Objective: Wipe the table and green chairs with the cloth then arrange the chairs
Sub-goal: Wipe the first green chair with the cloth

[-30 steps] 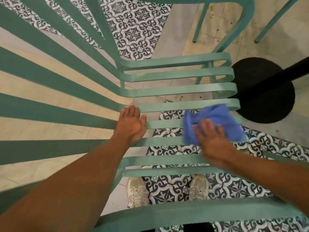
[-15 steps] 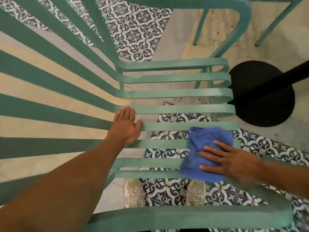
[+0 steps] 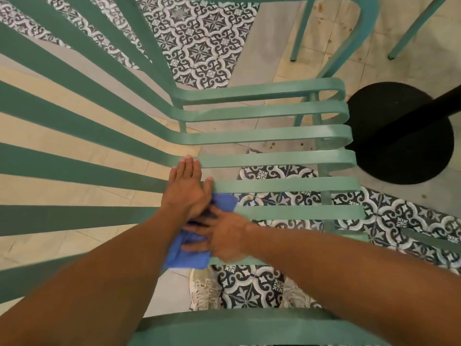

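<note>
I look straight down on a green slatted chair point(image 3: 274, 136); its seat slats run left to right and its back slats fan out to the left. My left hand point(image 3: 185, 188) rests flat on the seat where it meets the back, fingers straight. My right hand point(image 3: 219, 236) presses a blue cloth point(image 3: 187, 255) onto the near seat slats, fingers spread over it. The cloth lies just below my left hand and partly under its heel, so part of the cloth is hidden.
A round black table base point(image 3: 399, 133) with a black post point(image 3: 434, 108) stands right of the seat. Green legs of another chair point(image 3: 301, 28) show at top right. The chair's near arm rail point(image 3: 237, 328) crosses the bottom. Below are my shoes point(image 3: 203, 288) on patterned tiles.
My right hand has swept the blue cloth leftward along the near seat slats, from the right side of the seat to just under my left hand. The left hand stays put.
</note>
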Demonstrator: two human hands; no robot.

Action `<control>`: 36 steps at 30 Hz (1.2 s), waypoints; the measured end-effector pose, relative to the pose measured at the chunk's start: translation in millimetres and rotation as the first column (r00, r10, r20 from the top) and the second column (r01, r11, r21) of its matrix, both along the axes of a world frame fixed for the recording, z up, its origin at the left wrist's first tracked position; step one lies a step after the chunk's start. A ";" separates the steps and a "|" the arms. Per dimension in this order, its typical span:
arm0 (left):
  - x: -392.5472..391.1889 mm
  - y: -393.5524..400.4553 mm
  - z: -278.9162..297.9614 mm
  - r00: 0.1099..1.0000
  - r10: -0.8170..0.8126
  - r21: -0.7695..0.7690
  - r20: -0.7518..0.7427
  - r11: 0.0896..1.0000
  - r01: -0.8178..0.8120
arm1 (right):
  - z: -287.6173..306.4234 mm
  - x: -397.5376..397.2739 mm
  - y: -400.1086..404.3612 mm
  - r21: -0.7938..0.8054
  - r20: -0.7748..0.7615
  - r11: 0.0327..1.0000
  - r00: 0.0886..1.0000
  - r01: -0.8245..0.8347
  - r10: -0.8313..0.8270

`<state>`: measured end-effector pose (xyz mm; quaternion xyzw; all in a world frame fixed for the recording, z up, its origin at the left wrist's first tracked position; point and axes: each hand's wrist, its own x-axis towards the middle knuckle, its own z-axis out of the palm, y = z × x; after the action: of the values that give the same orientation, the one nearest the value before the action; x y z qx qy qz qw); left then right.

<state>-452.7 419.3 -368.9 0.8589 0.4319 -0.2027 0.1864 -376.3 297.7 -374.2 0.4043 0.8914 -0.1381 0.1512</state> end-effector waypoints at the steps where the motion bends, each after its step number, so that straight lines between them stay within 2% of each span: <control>1: -0.9 0.6 -0.1 1.000 0.000 0.000 0.003 1.000 0.000 | -0.8 23.6 -12.7 0.024 -0.013 0.999 1.000 0.023 -0.022; 5: -2.1 2.0 4.2 1.000 -0.004 -0.013 0.029 1.000 0.005 | 3.6 144.2 -108.3 0.186 0.066 0.949 0.960 0.254 -0.270; 8: -8.0 0.3 1.7 0.998 -0.045 0.002 0.036 0.999 0.045 | 27.4 210.2 -182.6 0.130 0.079 0.828 0.827 0.545 -0.557; 10: -12.8 -3.1 0.1 0.997 -0.072 0.026 0.030 0.997 0.071 | 31.4 207.5 -189.5 0.075 0.022 0.680 0.680 0.730 -0.733; 11: -14.9 -5.1 -0.7 0.996 -0.088 0.041 0.021 0.995 0.087 | 25.2 195.4 -177.9 0.061 -0.038 0.557 0.560 0.828 -0.828; 12: -18.9 -9.1 0.0 0.994 -0.105 0.063 -0.002 0.992 0.105 | 16.7 177.4 -156.8 0.067 -0.116 0.382 0.388 0.922 -0.914; 14: -25.7 -19.0 2.5 0.991 -0.128 0.072 -0.043 0.989 0.131 | 6.8 132.6 -88.1 0.088 -0.221 -0.028 -0.008 0.996 -0.975; 15: -30.7 -24.5 3.7 0.988 -0.138 0.058 -0.064 0.988 0.141 | 5.4 107.8 -46.2 0.027 -0.185 -0.186 -0.178 0.982 -0.967; 16: -29.7 -27.4 2.5 0.985 -0.146 0.042 -0.091 0.988 0.150 | 8.5 82.2 -3.8 -0.043 -0.119 -0.267 -0.270 0.963 -0.956; 17: -27.8 -27.6 -0.3 0.978 -0.168 0.039 -0.126 0.984 0.174 | 13.7 50.8 36.7 -0.113 -0.055 -0.263 -0.270 0.958 -0.961; 18: -22.2 -22.9 -2.2 0.965 -0.203 0.066 -0.166 0.974 0.216 | 18.1 16.3 71.0 -0.195 -0.032 -0.185 -0.195 0.963 -0.980; 20: -5.8 -6.5 -7.9 0.927 -0.186 0.213 -0.326 0.941 0.264 | 23.4 -42.1 115.0 -0.351 -0.121 0.105 0.066 0.930 -0.990; 22: -1.3 1.7 -9.0 0.910 -0.040 0.317 -0.412 0.930 0.184 | 17.2 -58.0 123.8 -0.382 -0.232 0.325 0.251 0.865 -0.940; 23: -4.1 -4.3 -8.8 0.916 -0.041 0.287 -0.400 0.943 0.167 | 13.2 -46.5 117.3 -0.348 -0.236 0.421 0.356 0.838 -0.904; 25: -17.8 -27.7 -8.8 0.943 -0.193 0.115 -0.272 0.966 0.231 | 7.2 -9.0 91.9 -0.197 -0.167 0.624 0.601 0.756 -0.781; 26: -18.3 -37.2 -5.1 0.950 -0.226 0.031 -0.215 0.971 0.238 | 6.0 12.6 76.4 -0.128 -0.125 0.675 0.664 0.726 -0.737; 27: -18.8 -42.0 -0.2 0.963 -0.205 -0.031 -0.175 0.979 0.203 | 6.3 34.1 60.8 -0.080 -0.074 0.691 0.687 0.719 -0.723; 29: -14.8 -38.9 4.1 0.988 -0.104 -0.090 -0.115 0.992 0.094 | 11.1 73.1 25.7 -0.021 0.050 0.632 0.632 0.775 -0.773; 30: -14.1 -37.8 4.0 0.992 -0.089 -0.096 -0.092 0.992 0.080 | 16.9 89.1 8.0 0.000 0.104 0.558 0.555 0.830 -0.826; 32: -17.1 -34.4 3.0 0.993 -0.095 -0.121 -0.072 0.989 0.086 | 23.1 106.2 -10.2 0.055 0.175 0.331 0.317 0.942 -0.932; 34: -20.5 -33.3 3.6 0.993 -0.094 -0.132 -0.066 0.988 0.085 | 21.6 95.3 7.0 0.072 0.174 0.074 0.060 0.995 -0.983; 35: -21.5 -33.6 5.6 0.994 -0.094 -0.130 -0.053 0.988 0.087 | 21.2 78.7 27.1 0.038 0.146 -0.031 -0.037 0.999 -0.989; 36: -21.0 -32.7 5.6 0.994 -0.096 -0.135 -0.052 0.987 0.088 | 21.9 57.6 50.2 -0.023 0.109 -0.078 -0.075 0.997 -0.991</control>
<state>-473.7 386.7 -363.3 0.8573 0.3827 -0.2643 0.2207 -318.7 347.8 -352.2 0.9240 0.2975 -0.2357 0.0461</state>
